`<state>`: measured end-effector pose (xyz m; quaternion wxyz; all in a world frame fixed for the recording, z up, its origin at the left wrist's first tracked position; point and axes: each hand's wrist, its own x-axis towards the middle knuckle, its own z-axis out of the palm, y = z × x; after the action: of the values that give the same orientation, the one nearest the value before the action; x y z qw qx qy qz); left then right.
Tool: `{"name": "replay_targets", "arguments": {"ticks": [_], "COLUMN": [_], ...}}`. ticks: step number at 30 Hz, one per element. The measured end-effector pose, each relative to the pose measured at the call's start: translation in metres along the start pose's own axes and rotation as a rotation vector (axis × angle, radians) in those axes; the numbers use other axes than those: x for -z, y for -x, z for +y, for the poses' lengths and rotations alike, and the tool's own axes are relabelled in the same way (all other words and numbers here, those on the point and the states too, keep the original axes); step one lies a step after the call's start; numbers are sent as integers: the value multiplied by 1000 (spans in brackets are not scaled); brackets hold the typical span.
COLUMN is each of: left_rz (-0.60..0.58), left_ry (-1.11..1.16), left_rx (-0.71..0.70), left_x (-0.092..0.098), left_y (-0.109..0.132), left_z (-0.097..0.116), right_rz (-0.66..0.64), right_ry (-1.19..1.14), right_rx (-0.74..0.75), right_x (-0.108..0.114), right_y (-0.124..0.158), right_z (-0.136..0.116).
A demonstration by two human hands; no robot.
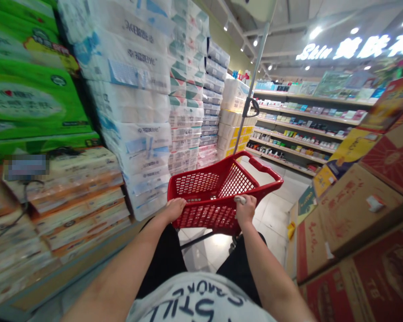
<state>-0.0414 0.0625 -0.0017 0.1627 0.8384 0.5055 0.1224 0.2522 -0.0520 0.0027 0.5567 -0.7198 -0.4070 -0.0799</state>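
A red plastic shopping cart [206,218] with a perforated basket stands sideways in front of my legs. My left hand [176,209] is closed over the near rim at the basket's left corner. Further right along the same rim, my right hand [246,208] is wrapped round the edge. Something small and whitish shows at its fingers, too small to name. The cart's handle end, with a raised red bar, points to the far right. I see no goods inside the visible part of the basket.
Tall stacks of wrapped tissue packs [137,94] rise close on the left, beside green packs [30,98]. Cardboard cartons [359,210] are piled on the right. A metal pole [255,76] stands beyond the cart. Stocked shelves [298,125] line the back, past the tiled floor [273,219].
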Motion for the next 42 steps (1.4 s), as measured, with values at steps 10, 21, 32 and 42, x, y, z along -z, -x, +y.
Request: {"name": "replay_targets", "arguments": {"ticks": [10, 21, 32, 42], "left_rz": [-46, -42, -32, -41], "left_ry": [57, 98, 28, 64], "left_rx": [67, 47, 43, 31], "left_x": [9, 3, 4, 2], "left_y": [2, 7, 10, 8], "left_z": [1, -8, -1, -4], "right_rz": [-124, -317, -645, -783], "right_ry": [8, 52, 35, 342], "right_rx": [26, 138, 680, 903], "right_x": [-11, -32, -61, -68], "right_y": [17, 51, 83, 89], "right_z": [-4, -26, -59, -71]}}
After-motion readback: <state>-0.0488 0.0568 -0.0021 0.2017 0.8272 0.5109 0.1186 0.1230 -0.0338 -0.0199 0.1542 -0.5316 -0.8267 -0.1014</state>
